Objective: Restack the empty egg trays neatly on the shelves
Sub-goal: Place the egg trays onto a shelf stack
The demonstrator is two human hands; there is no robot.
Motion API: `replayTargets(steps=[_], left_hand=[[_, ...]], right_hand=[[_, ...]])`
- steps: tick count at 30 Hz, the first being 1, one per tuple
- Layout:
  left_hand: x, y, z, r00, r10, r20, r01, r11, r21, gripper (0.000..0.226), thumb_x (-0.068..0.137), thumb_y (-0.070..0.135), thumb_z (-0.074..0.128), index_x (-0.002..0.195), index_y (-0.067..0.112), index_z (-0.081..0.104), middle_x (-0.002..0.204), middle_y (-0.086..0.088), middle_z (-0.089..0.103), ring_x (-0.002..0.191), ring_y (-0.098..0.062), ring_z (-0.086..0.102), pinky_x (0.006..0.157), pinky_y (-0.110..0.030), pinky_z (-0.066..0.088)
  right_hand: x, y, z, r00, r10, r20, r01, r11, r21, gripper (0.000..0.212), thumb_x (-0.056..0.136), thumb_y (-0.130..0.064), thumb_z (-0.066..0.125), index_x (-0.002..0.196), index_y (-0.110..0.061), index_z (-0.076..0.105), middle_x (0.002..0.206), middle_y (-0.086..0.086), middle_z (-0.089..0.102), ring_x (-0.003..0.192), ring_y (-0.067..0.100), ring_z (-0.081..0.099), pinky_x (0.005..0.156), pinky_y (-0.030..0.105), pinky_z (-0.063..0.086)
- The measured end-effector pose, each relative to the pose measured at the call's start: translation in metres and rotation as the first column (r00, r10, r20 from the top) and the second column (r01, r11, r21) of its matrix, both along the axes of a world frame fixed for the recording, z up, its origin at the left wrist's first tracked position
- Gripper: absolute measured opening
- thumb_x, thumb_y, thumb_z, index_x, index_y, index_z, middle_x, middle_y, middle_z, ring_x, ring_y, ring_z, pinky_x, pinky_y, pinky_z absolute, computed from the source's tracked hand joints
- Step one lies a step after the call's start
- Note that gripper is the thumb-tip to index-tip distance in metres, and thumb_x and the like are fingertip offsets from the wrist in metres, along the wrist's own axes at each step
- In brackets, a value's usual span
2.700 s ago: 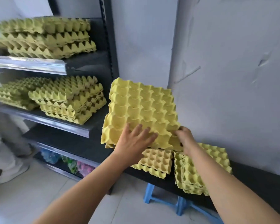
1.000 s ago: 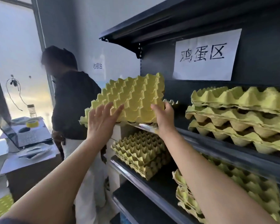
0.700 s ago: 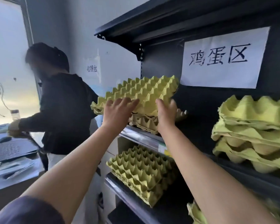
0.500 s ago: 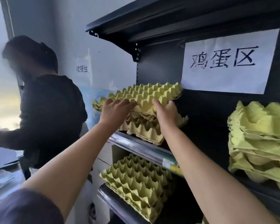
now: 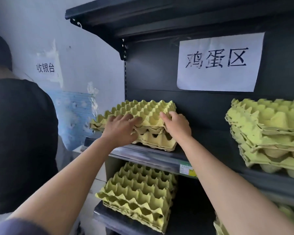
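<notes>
On the upper shelf (image 5: 143, 154), the left hand (image 5: 120, 128) lies flat, fingers extended, on the top egg tray (image 5: 143, 109). The right hand (image 5: 176, 127), at 3 o'clock of it, curls its fingers round the tray's near right corner. The tray rests on the shelf stack (image 5: 154, 139) at the shelf's 9 o'clock end and appears not fully nested, so uneven pressure could crush cups or skew it. A pull toward 6 o'clock could drag the stack off the edge.
</notes>
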State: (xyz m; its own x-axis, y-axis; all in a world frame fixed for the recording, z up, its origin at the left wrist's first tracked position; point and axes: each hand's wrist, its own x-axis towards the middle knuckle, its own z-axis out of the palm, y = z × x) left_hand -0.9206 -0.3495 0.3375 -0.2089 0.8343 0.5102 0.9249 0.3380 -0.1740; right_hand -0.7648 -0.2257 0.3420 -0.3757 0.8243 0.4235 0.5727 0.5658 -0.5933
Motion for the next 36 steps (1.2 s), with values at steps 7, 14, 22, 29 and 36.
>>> replayTargets(steps=[7,14,22,29,36], left_hand=[[0.031,0.003,0.033,0.991,-0.136,-0.016,0.137,0.976,0.171,0.038,0.095,0.044,0.038,0.127,0.03,0.053,0.131,0.004,0.05,0.121,-0.022,0.044,0.101,-0.04,0.028],[0.13,0.025,0.07,0.937,-0.304,-0.174,0.348,0.864,0.365,0.022,0.084,0.026,0.045,0.085,0.013,0.063,0.083,-0.005,0.064,0.083,-0.032,0.06,0.077,-0.039,0.04],[0.357,0.064,0.073,0.799,-0.567,-0.2,0.588,0.666,0.459,0.022,0.084,0.025,0.046,0.088,0.013,0.063,0.076,-0.005,0.063,0.071,-0.032,0.06,0.065,-0.037,0.042],[0.544,0.087,0.047,0.585,-0.784,-0.208,0.78,0.474,0.409,0.029,0.082,0.031,0.039,0.088,0.013,0.061,0.072,-0.005,0.062,0.067,-0.03,0.06,0.059,-0.034,0.043],[0.699,0.127,0.003,0.363,-0.921,-0.143,0.887,0.295,0.355,0.031,0.085,0.033,0.041,0.091,0.014,0.064,0.076,-0.003,0.063,0.069,-0.029,0.06,0.062,-0.032,0.041]], right_hand=[[0.028,-0.017,0.022,0.996,-0.058,0.069,0.014,0.854,0.52,0.037,0.097,-0.031,0.046,0.128,-0.014,0.054,0.128,0.008,0.052,0.114,0.03,0.049,0.088,0.038,0.043],[0.12,-0.025,0.055,0.97,-0.243,0.008,0.141,0.589,0.796,0.027,0.081,-0.022,0.067,0.104,-0.009,0.067,0.097,0.011,0.066,0.088,0.036,0.06,0.073,0.04,0.048],[0.358,-0.024,0.052,0.895,-0.442,-0.062,0.308,0.512,0.802,0.026,0.08,-0.025,0.066,0.103,-0.014,0.069,0.095,0.006,0.067,0.087,0.034,0.061,0.069,0.039,0.047],[0.553,-0.028,0.029,0.809,-0.588,-0.015,0.416,0.554,0.721,0.033,0.087,-0.028,0.056,0.114,-0.012,0.065,0.104,0.012,0.066,0.094,0.04,0.059,0.073,0.045,0.05],[0.709,-0.019,-0.021,0.688,-0.721,0.078,0.55,0.589,0.592,0.034,0.094,-0.031,0.051,0.122,-0.017,0.061,0.113,0.008,0.066,0.106,0.033,0.056,0.084,0.041,0.047]])
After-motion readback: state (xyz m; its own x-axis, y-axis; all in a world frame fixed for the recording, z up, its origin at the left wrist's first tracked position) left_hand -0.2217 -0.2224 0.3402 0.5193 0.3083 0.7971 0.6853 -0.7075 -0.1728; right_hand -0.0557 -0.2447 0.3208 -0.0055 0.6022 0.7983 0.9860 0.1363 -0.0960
